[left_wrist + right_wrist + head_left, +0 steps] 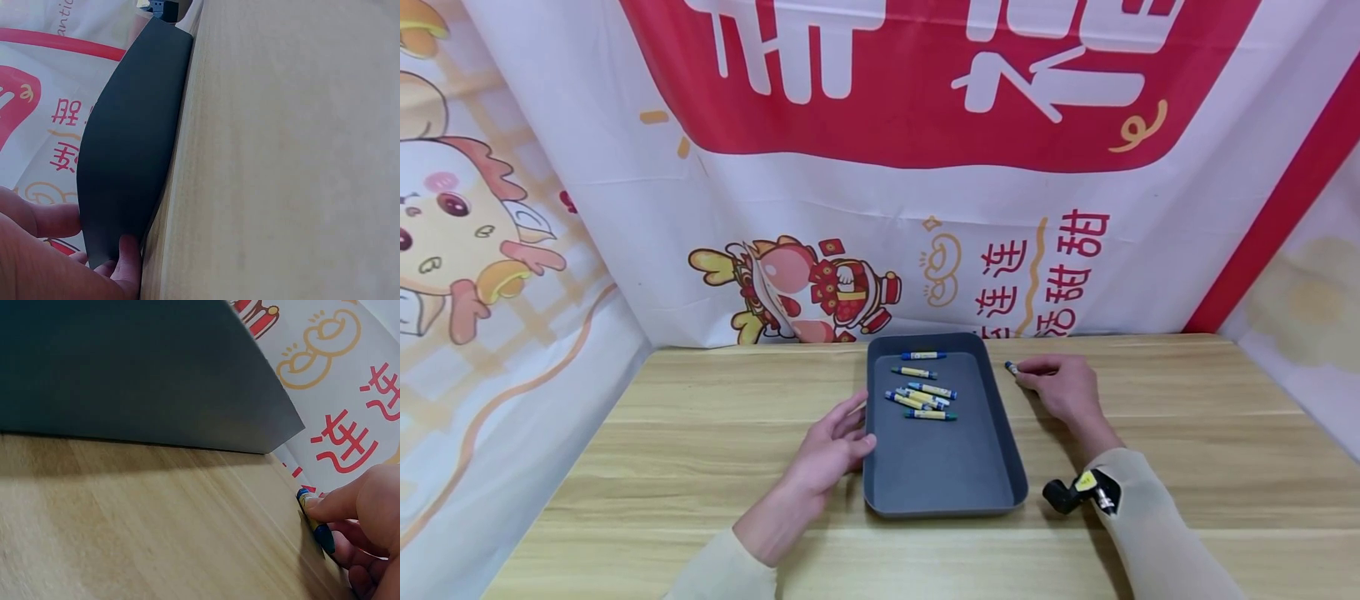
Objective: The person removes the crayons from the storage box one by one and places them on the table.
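A dark grey rectangular tray (943, 483) rests on the wooden table, holding several crayons (931, 415) with pale yellow wrappers and blue or green ends. At the tray's left side, my left hand (827, 454) grips the wall, its thumb over the rim and its other fingers against the outside. Beyond the right wall, my right hand (1063, 387) pinches a single crayon (319, 526) between thumb and fingers, close to the tabletop. This crayon has a yellow wrapper and dark blue ends; the fingers cover part of it.
The wooden table (715, 433) reaches back to a printed white and red cloth (820, 200) hanging behind the tray. More printed cloth (497, 358) hangs on the left. A small black device (1078, 492) is strapped at the right wrist.
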{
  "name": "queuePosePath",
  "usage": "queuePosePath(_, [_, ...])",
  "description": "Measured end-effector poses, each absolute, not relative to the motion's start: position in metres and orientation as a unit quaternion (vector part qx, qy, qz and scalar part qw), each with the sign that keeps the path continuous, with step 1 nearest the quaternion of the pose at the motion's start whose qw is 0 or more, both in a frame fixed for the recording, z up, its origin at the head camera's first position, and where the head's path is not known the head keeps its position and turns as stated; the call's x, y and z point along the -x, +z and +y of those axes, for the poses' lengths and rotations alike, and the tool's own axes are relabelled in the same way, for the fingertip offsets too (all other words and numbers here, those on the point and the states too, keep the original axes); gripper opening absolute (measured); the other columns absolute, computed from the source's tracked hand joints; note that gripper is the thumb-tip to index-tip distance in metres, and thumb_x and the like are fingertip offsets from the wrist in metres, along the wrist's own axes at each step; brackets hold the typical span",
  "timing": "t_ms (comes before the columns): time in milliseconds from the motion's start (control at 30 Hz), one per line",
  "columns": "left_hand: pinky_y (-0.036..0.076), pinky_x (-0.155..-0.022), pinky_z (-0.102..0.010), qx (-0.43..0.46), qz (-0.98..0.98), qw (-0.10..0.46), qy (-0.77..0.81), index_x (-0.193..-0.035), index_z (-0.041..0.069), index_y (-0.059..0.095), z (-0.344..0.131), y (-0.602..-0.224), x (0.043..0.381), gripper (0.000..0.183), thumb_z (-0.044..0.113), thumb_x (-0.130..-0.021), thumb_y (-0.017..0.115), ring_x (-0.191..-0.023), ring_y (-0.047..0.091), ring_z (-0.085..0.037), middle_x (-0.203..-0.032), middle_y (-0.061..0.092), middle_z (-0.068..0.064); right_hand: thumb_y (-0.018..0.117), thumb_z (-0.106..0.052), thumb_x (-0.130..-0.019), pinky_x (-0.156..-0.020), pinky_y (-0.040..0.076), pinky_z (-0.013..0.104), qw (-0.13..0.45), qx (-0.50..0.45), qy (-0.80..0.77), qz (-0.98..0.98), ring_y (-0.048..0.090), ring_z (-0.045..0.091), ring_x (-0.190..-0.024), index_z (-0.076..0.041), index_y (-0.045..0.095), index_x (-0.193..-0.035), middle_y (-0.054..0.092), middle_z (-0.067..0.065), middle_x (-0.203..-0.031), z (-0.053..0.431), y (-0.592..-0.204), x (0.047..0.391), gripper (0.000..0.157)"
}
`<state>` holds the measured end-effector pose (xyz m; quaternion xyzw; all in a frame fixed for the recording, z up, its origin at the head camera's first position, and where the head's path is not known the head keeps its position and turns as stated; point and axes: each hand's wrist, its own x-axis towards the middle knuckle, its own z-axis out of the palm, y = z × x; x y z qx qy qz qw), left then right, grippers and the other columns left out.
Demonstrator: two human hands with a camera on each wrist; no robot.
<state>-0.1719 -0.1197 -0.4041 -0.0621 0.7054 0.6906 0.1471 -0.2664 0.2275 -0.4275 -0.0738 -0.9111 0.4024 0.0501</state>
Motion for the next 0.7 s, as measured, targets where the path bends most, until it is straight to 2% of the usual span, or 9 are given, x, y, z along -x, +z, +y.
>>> queuePosePath(200, [0.048,-0.119,-0.052,0.065,0.707,0.148,0.689,-0.164,0.024,0.041,-0.1198,-0.4033,0.1718,0.072,-0.001,-0.101,0.062,-0.149,0.050,-0.038,-0.169,0.042,-0.017,0.076,-0.024,-0.098,-0.106,0.047,0.052,0.043,0.079,0.402,-0.911,0.062,0.037,-0.126,-0.013,0.081,-0.119,0.078,0.014,-0.126,0.2273,-0.4289,0.2679,0.025])
queuePosePath(467, [0.047,-0.119,-0.053,0.071,0.708,0.151,0.686,-0.164,0.026,0.041,-0.1198,-0.4026,0.1722,0.071,0.000,-0.101,0.063,-0.149,0.050,-0.038,-0.169,0.042,-0.016,0.076,-0.027,-0.098,-0.111,0.045,0.055,0.033,0.081,0.409,-0.908,0.060,0.039,-0.129,-0.011,0.079,-0.123,0.076,0.016,-0.130,0.2283,-0.4271,0.2676,0.030])
queuePosePath(700, [0.048,-0.119,-0.053,0.071,0.709,0.153,0.685,-0.164,0.025,0.041,-0.1200,-0.4021,0.1724,0.071,0.001,-0.101,0.063,-0.149,0.051,-0.038,-0.169,0.042,-0.016,0.075,-0.029,-0.098,-0.106,0.048,0.050,0.031,0.080,0.408,-0.909,0.063,0.037,-0.128,-0.011,0.079,-0.124,0.076,0.016,-0.131,0.2307,-0.4256,0.2670,0.032])
